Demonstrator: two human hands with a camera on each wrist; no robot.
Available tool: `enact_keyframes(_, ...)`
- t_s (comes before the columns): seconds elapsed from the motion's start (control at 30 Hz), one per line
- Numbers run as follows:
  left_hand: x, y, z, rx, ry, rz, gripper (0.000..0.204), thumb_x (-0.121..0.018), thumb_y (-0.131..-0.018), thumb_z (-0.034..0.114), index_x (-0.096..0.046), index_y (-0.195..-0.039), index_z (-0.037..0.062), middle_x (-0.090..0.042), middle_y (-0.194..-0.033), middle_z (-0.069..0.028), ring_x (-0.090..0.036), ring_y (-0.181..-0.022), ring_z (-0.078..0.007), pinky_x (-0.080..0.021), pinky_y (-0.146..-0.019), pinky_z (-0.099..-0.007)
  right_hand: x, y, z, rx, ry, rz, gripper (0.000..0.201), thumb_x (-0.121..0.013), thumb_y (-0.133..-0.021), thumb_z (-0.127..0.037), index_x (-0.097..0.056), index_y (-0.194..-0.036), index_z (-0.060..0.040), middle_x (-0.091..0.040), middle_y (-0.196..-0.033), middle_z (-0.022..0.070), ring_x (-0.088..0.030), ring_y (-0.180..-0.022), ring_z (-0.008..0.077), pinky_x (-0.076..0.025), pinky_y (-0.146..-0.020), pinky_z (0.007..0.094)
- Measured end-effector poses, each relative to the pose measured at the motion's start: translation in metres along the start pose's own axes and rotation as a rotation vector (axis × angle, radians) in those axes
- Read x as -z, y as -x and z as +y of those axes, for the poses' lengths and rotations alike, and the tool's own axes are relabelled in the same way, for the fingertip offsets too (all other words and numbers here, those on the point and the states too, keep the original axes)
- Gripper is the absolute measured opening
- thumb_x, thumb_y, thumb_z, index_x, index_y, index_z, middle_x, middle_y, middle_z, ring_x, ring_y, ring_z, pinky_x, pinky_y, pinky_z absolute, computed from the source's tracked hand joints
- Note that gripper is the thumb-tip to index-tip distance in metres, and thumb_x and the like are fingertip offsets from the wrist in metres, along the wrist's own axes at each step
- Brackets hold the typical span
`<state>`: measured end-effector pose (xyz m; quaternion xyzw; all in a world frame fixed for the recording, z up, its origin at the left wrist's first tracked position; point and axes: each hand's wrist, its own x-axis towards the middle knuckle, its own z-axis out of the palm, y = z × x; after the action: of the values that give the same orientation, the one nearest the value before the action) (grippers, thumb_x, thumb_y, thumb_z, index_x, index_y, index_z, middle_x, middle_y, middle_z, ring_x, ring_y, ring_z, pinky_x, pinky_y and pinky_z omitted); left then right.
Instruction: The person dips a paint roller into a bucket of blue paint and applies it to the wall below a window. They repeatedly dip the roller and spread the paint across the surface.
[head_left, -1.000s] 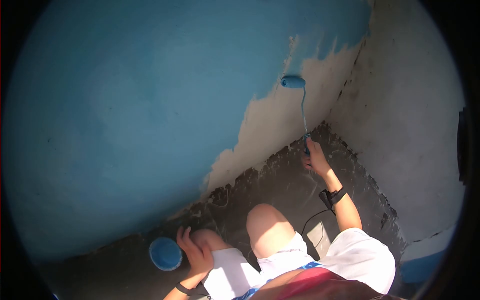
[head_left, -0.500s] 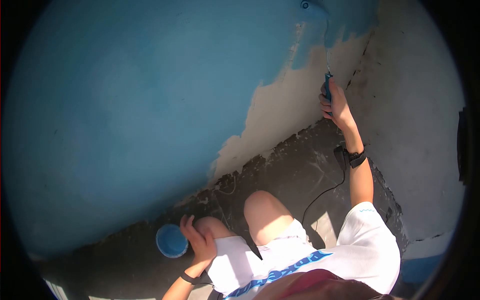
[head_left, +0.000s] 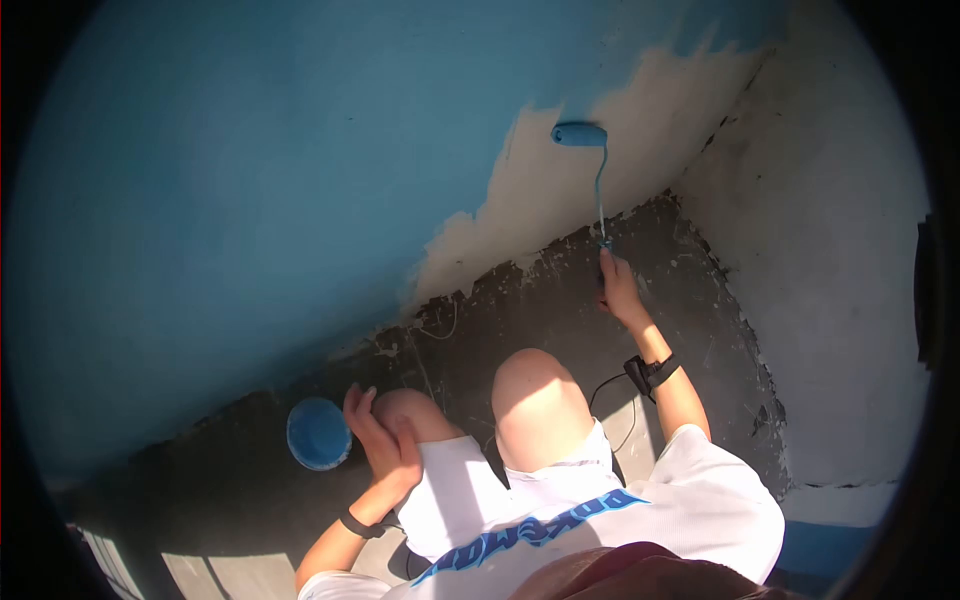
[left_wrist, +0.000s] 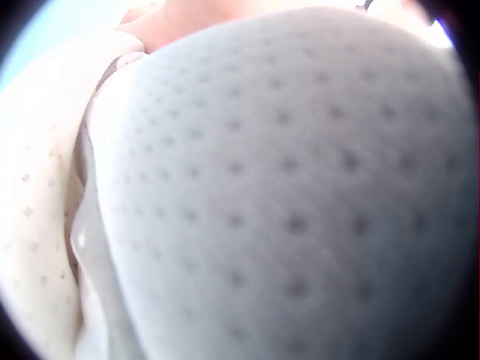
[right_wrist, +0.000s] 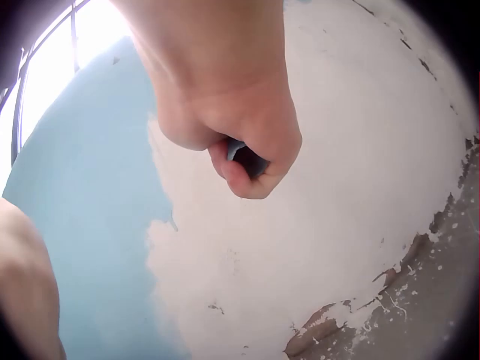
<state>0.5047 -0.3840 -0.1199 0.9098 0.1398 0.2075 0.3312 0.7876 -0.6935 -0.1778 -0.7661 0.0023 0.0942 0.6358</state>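
My right hand (head_left: 622,290) grips the handle of a paint roller, arm stretched forward. The blue roller head (head_left: 580,134) lies against the pale unpainted patch of wall (head_left: 560,195), close to the edge of the blue paint (head_left: 300,180). In the right wrist view, curled fingers surround the dark handle (right_wrist: 250,160), and the roller head is out of sight. My left hand (head_left: 388,450) rests by my left knee with fingers extended, holding nothing. Just left of it stands a blue-lined paint bucket (head_left: 319,467). White dotted fabric (left_wrist: 300,187) fills most of the left wrist view, hiding that hand.
A grey side wall (head_left: 810,300) meets the painted wall at a corner on the right. Dark, paint-speckled floor (head_left: 480,325) runs along the wall's chipped base. My bent knees (head_left: 540,400) are between my hands. A thin cable (head_left: 610,380) hangs from the right wrist camera.
The roller went up the wall into the blue, then came back down to the pale patch, with my right arm reaching out and drawing back. My left hand stays by the knee.
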Motion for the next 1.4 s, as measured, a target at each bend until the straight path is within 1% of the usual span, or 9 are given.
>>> enact_keyframes(0.1,-0.001,0.015,-0.003,0.015,-0.014,0.04,0.05,-0.046,-0.086,0.013,-0.031,-0.13,-0.0045,-0.024,-0.139,-0.0265,-0.031,-0.126,-0.0402,-0.027,-0.103,-0.0448,0.008,0.019,-0.02,-0.081,-0.254,-0.161,0.044,-0.039,-0.098,-0.046,-0.041,-0.076,-0.0076,-0.032,-0.052,-0.0007,-0.034,-0.035,0.01,-0.028,-0.031,0.0254)
enact_keyframes(0.23,0.005,0.028,-0.008,-0.005,0.038,0.164,0.046,-0.048,-0.087,0.014,-0.034,-0.127,-0.0039,-0.028,-0.138,-0.025,-0.033,-0.125,-0.0385,-0.027,-0.105,-0.0434,-0.007,0.042,-0.067,-0.032,-0.309,-0.133,0.044,-0.04,-0.097,-0.046,-0.04,-0.075,-0.0085,-0.031,-0.053,-0.001,-0.031,-0.036,0.0088,-0.029,-0.032,0.0242)
enact_keyframes(0.4,0.014,0.031,0.002,-0.016,0.027,0.144,0.047,-0.051,-0.083,0.012,-0.036,-0.124,-0.0058,-0.027,-0.137,-0.0297,-0.033,-0.124,-0.0429,-0.027,-0.104,-0.0472,-0.028,0.012,-0.113,0.278,-0.28,-0.258,0.039,-0.043,-0.098,-0.04,-0.041,-0.076,-0.0081,-0.034,-0.052,-0.0008,-0.032,-0.037,0.0081,-0.031,-0.033,0.0238)
enact_keyframes(0.5,0.013,0.034,0.002,-0.018,0.01,0.146,0.048,-0.051,-0.082,0.012,-0.036,-0.123,-0.0056,-0.028,-0.136,-0.0297,-0.034,-0.123,-0.0429,-0.028,-0.103,-0.0476,-0.046,0.018,-0.136,0.15,-0.362,-0.34,0.037,-0.045,-0.098,-0.037,-0.043,-0.077,-0.0072,-0.035,-0.051,-0.0015,-0.031,-0.036,0.0078,-0.032,-0.034,0.0244)
enact_keyframes(0.63,0.013,0.037,0.0,-0.005,0.022,0.16,0.048,-0.052,-0.081,0.012,-0.036,-0.123,-0.0055,-0.03,-0.135,-0.0298,-0.036,-0.122,-0.0426,-0.029,-0.102,-0.0475,-0.064,-0.006,-0.067,0.119,-0.334,-0.347,0.035,-0.046,-0.097,-0.035,-0.046,-0.077,-0.0062,-0.036,-0.05,-0.0019,-0.035,-0.036,0.0083,-0.033,-0.035,0.0252)
enact_keyframes(0.7,0.012,0.037,-0.002,-0.034,0.012,0.167,0.047,-0.05,-0.086,0.021,-0.036,-0.126,-0.0011,-0.031,-0.137,-0.0253,-0.035,-0.125,-0.0392,-0.029,-0.103,-0.0448,-0.075,-0.004,-0.02,0.113,-0.006,-0.147,0.034,-0.048,-0.097,-0.033,-0.047,-0.077,-0.0061,-0.038,-0.051,-0.0021,-0.04,-0.036,0.009,-0.032,-0.035,0.0255)
enact_keyframes(0.9,0.012,0.034,-0.005,-0.052,0.009,0.138,0.049,-0.052,-0.08,0.014,-0.036,-0.123,-0.0044,-0.03,-0.133,-0.031,-0.036,-0.121,-0.0422,-0.03,-0.1,-0.0468,-0.076,0.003,0.096,0.085,0.185,-0.206,0.031,-0.05,-0.096,-0.03,-0.046,-0.076,-0.0078,-0.038,-0.05,-0.0037,-0.038,-0.037,0.0073,-0.03,-0.034,0.0249)
enact_keyframes(1.03,0.012,0.035,-0.001,-0.038,0.014,0.136,0.048,-0.052,-0.081,0.015,-0.035,-0.122,-0.0049,-0.031,-0.133,-0.0314,-0.037,-0.12,-0.0418,-0.03,-0.1,-0.0465,-0.067,0.02,0.086,-0.132,-0.032,-0.249,0.031,-0.054,-0.095,-0.031,-0.049,-0.076,-0.0064,-0.043,-0.053,-0.0033,-0.041,-0.038,0.0059,-0.03,-0.036,0.0238)
enact_keyframes(1.4,0.009,0.045,-0.009,-0.035,0.025,0.13,0.047,-0.049,-0.087,0.021,-0.034,-0.124,-0.0026,-0.028,-0.136,-0.0266,-0.032,-0.127,-0.0372,-0.027,-0.104,-0.0439,-0.094,0.024,-0.029,0.115,-0.048,-0.265,0.029,-0.052,-0.095,-0.029,-0.048,-0.075,-0.0078,-0.039,-0.053,-0.0039,-0.038,-0.038,0.0051,-0.027,-0.034,0.0228)
